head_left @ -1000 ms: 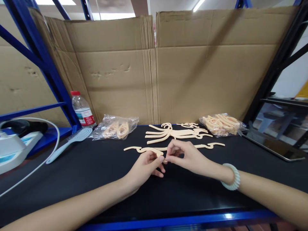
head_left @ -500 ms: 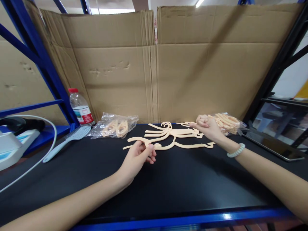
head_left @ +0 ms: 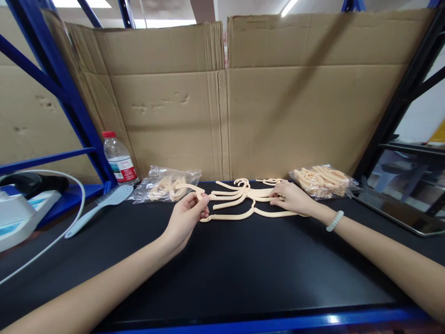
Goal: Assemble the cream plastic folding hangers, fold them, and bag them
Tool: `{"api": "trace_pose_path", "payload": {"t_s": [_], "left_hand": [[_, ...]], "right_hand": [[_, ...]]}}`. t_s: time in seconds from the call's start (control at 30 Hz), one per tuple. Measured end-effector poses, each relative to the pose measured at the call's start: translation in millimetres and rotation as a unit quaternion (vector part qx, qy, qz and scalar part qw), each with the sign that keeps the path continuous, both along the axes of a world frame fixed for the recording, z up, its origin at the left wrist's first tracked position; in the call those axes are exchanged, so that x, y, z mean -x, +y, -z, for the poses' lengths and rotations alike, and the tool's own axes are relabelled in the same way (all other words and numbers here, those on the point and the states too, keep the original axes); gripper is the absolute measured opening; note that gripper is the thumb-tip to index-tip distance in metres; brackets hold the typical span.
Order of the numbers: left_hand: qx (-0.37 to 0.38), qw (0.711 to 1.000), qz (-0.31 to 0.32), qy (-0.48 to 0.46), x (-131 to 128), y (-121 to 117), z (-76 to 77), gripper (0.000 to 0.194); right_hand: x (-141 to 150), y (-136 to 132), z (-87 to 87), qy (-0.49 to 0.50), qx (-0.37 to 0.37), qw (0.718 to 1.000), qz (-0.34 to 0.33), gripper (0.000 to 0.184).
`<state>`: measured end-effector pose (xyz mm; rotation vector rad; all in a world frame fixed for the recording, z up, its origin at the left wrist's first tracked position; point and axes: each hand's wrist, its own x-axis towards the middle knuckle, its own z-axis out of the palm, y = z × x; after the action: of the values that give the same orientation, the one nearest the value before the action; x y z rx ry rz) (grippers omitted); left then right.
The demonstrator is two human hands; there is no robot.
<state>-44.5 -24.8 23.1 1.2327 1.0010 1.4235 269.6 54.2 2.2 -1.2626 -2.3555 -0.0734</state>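
Observation:
Cream plastic folding hangers (head_left: 259, 193) lie stacked on the black tabletop, arms spread to both sides and hooks at the top. My left hand (head_left: 187, 213) is closed, thumb and fingers pinching a loose curved hanger arm (head_left: 189, 187) left of the stack. My right hand (head_left: 292, 197) has its fingers curled over the right ends of the stacked arms, hiding their tips. In front of the stack lies a single spread hanger (head_left: 233, 216), its left end close to my left fingers and its right end partly under my right wrist.
Clear bags of cream hanger parts lie on the left (head_left: 163, 183) and right (head_left: 321, 180). A bottle (head_left: 121, 160), a blue hairbrush (head_left: 100, 208) and a white cable (head_left: 81, 204) are at left. A dark tablet (head_left: 396, 211) lies right. Cardboard (head_left: 295, 102) stands behind.
My right hand has come down from above the stack onto the right hanger arms. My left hand has shifted left with the loose curved arm, off the left side of the stack.

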Motion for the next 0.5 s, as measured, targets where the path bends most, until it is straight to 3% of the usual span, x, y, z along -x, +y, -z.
{"api": "trace_pose_path", "payload": {"t_s": [0.17, 0.33, 0.5], "left_hand": [[0.008, 0.999, 0.006, -0.037, 2.5, 2.3, -1.2, 0.03], [0.015, 0.999, 0.042, -0.014, 7.3, 3.2, -6.1, 0.03], [0.002, 0.997, 0.076, -0.027, 11.4, 4.7, -8.2, 0.032]], "right_hand": [[1.6, 2.7, 4.4, 0.034, 0.008, 0.999, 0.005, 0.007], [0.1, -6.6, -12.3, 0.099, 0.007, 0.995, 0.009, 0.013], [0.1, -28.5, -24.9, 0.211, 0.024, 0.977, -0.03, 0.017]]}}
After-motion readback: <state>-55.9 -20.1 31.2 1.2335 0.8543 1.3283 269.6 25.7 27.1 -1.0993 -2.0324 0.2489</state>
